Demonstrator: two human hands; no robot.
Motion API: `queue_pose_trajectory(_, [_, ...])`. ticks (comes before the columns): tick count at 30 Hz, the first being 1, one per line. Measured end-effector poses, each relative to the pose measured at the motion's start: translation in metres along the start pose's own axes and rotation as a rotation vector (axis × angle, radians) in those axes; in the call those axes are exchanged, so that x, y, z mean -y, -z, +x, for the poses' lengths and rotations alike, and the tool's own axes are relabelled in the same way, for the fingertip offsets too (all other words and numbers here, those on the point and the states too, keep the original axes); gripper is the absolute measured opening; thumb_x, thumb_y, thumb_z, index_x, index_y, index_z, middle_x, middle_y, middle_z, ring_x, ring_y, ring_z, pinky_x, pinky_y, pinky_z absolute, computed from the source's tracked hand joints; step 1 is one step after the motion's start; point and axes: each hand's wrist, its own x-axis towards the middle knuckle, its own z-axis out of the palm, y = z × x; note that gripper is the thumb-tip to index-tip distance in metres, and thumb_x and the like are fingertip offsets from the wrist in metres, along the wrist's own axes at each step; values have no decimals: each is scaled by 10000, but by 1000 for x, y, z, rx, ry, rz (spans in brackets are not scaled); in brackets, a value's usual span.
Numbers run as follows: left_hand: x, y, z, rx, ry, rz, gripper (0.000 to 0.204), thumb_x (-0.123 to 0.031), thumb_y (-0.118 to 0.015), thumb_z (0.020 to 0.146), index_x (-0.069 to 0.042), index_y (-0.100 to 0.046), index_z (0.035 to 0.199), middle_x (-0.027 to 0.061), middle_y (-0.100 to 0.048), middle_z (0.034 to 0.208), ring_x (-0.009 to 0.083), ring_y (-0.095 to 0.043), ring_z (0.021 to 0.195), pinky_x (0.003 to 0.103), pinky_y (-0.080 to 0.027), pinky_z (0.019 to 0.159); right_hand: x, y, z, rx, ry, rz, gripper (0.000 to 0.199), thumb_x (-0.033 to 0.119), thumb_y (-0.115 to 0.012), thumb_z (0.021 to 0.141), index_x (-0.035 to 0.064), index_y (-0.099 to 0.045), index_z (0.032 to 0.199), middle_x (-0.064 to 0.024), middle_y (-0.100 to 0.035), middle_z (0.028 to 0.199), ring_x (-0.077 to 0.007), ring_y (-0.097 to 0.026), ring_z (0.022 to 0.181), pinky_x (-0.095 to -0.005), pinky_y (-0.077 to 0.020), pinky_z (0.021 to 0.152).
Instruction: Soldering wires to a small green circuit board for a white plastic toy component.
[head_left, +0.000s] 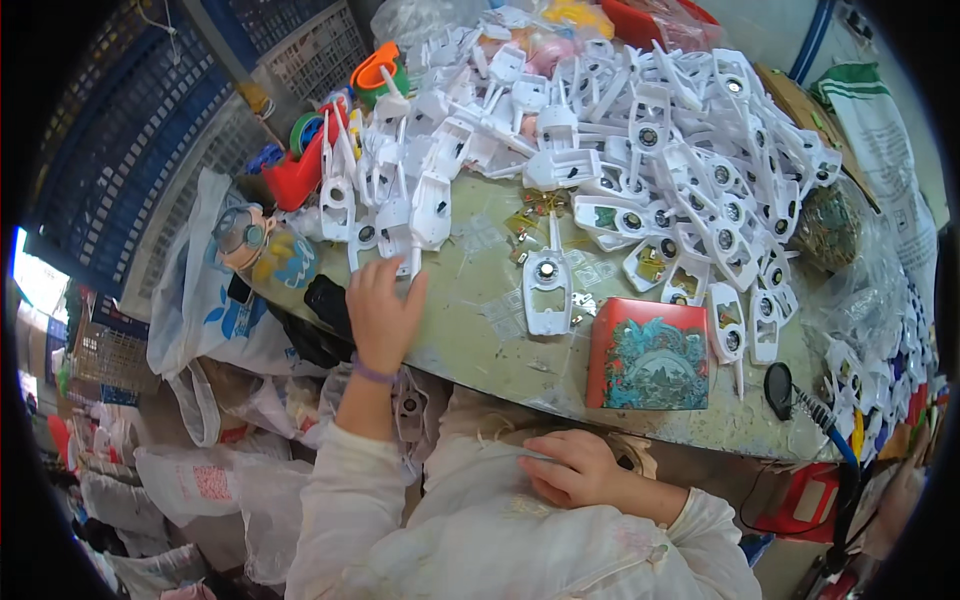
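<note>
My left hand (382, 312) reaches over the table's near left edge, fingers stretched forward and thumb apart. Its fingertips are at the handle end of a white plastic housing (431, 210); whether they touch it I cannot tell. My right hand (572, 468) rests low in front of my body, below the table edge, fingers loosely bent and apart, with nothing visible in them. Ahead of it, a single white housing with a round speaker-like part (547, 270) lies on the table. Beside that stands a red box with a teal printed front (655, 360).
A big heap of white housings (690, 160) covers the table's back and right. Small wired parts (535, 220) lie mid-table. At left are a red tape dispenser (298, 180), a cup-like container (240, 235) and a black item (328, 303). A black round-ended tool (778, 390) sits right.
</note>
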Motion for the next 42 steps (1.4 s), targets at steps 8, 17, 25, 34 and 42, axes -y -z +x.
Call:
queue_pose_trajectory(8, [19,-33,38,181,264,-287,295,-208,-717,785,-9,-634,987,130,-645,868,283,-628,777,377,-495,695,2,5,-7,7,36,-24,413,112,-736,653,70,-650,1055,-94,-631,1064,-226,-649,815,-316,-535,649])
queue_pose_trajectory(17, [-79,55,0,167,-576,-512,175,22,-648,743,-74,-623,886,69,-677,939,278,-650,861,374,-508,739,0,77,27,-468,-479,341,360,-75,-523,834,17,-570,1179,-139,-590,1124,-223,-626,857,-305,-507,742])
queue_pose_trajectory(25, [-109,75,3,446,-769,-791,143,-40,-659,676,-73,-651,815,45,-680,911,255,-658,846,363,-523,690,-5,118,47,189,-319,575,265,30,-629,861,21,-641,1126,-129,-654,1033,-277,-624,958,-352,-484,831])
queue_pose_trajectory(34, [-110,71,7,411,-746,-639,150,-67,-660,671,-78,-641,819,48,-678,922,260,-654,876,369,-522,727,9,111,41,73,-517,462,281,204,-655,880,26,-636,1096,-118,-564,1031,-240,-609,851,-334,-491,721])
queue_pose_trajectory(42, [-108,82,10,445,-830,-627,196,-88,-652,669,-69,-647,864,51,-669,964,252,-646,912,370,-534,732,6,108,46,82,-435,344,281,238,-695,842,47,-657,1045,-104,-555,934,-242,-591,796,-329,-479,707])
